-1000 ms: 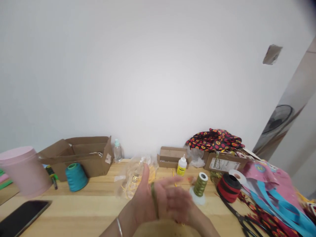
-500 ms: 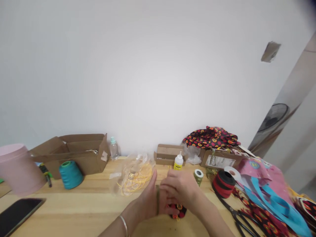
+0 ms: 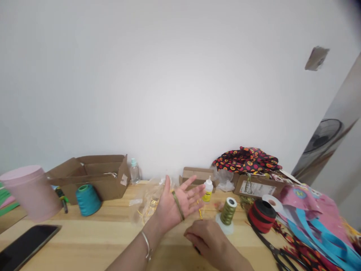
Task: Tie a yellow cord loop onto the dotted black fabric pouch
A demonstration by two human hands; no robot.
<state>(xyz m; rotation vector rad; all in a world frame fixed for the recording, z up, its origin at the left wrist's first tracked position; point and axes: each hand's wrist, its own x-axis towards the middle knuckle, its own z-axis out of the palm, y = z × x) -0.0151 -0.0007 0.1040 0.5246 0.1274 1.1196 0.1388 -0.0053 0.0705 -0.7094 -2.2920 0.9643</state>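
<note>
My left hand [image 3: 179,205] is raised palm up with its fingers spread. A band of olive-green thread [image 3: 178,205] runs across its palm, and a silver bangle [image 3: 146,242] circles the wrist. Low over the table, my right hand [image 3: 207,239] is closed, knuckles up, on a small dark patterned fabric piece [image 3: 197,249]. Only a sliver of that piece shows below the fingers. A yellow cord [image 3: 200,210] sticks up just beyond the right hand. Beside it stands a spool of olive-green thread [image 3: 228,212] on a pale round base.
Scissors [image 3: 278,251], a red-and-black ribbon roll [image 3: 262,216] and blue ribbon [image 3: 327,241] lie at right. A glue bottle [image 3: 208,190] and cardboard box [image 3: 113,188] stand behind. At left are a teal thread cone [image 3: 88,200], a pink container [image 3: 32,195] and a phone [image 3: 26,246].
My hands have come apart. The left has opened and turned palm up; the right has drawn lower with the fabric piece. The green spool is now in fuller view.
</note>
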